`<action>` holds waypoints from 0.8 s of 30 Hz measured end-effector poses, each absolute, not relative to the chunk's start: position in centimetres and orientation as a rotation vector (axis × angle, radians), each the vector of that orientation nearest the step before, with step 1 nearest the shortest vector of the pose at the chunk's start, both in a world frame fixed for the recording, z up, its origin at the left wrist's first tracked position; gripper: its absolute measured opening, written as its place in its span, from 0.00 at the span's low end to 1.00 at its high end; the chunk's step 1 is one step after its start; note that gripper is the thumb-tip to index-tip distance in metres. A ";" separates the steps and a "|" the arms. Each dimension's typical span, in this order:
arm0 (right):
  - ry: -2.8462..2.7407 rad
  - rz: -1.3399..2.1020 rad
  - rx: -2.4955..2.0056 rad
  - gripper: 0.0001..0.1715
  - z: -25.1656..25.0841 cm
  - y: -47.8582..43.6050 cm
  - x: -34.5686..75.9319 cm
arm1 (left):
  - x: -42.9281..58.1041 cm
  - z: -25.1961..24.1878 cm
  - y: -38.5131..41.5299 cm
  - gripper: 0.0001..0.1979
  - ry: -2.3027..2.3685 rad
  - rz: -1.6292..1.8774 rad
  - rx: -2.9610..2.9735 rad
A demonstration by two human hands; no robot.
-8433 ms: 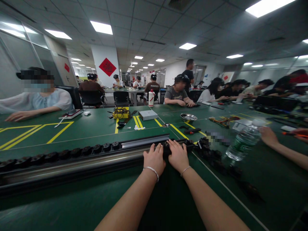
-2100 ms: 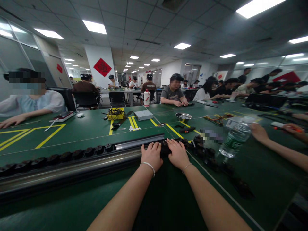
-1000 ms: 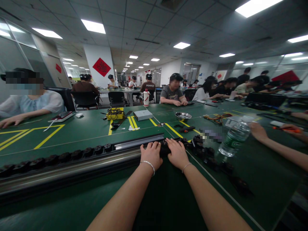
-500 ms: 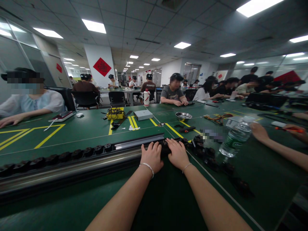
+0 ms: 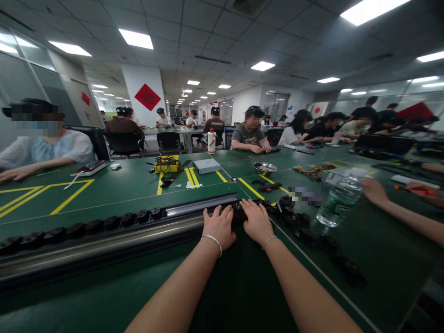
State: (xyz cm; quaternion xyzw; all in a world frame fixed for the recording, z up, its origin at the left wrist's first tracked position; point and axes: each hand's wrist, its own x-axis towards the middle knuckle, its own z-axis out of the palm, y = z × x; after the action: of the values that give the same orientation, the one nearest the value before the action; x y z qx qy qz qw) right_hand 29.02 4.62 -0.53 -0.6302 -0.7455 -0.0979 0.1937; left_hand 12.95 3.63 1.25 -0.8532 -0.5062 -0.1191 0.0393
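Note:
A long black rail (image 5: 104, 240) with a shiny metal strip runs across the table from the left edge to my hands. Black round rollers (image 5: 111, 222) line its far side. My left hand (image 5: 219, 227) curls its fingers over the right end of the rail, palm down. Just beside it, my right hand (image 5: 257, 223) bends its fingers over a dark roller piece (image 5: 239, 211) at the rail's end; the fingertips are partly hidden. From there a string of black roller parts (image 5: 305, 224) trails rightward over the table.
A water bottle (image 5: 340, 199) stands at the right, near another person's hand (image 5: 374, 192). Farther back are a metal bowl (image 5: 264, 167), a grey box (image 5: 206, 166), a yellow block with black cable (image 5: 166, 163), coloured wires (image 5: 314, 172) and a white flask (image 5: 211, 141). People sit around the green table (image 5: 121, 296).

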 end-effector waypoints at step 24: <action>-2.107 -0.258 -1.767 0.37 -0.4 4.6 29.0 | 13.1 1.7 3.5 0.35 -1.597 -0.301 -2.606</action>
State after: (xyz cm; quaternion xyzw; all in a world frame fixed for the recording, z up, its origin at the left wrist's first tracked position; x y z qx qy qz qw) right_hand 28.99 4.58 -0.37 -0.6282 -0.7492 -0.0916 0.1887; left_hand 13.08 3.54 1.71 -0.8480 -0.5197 -0.0979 0.0354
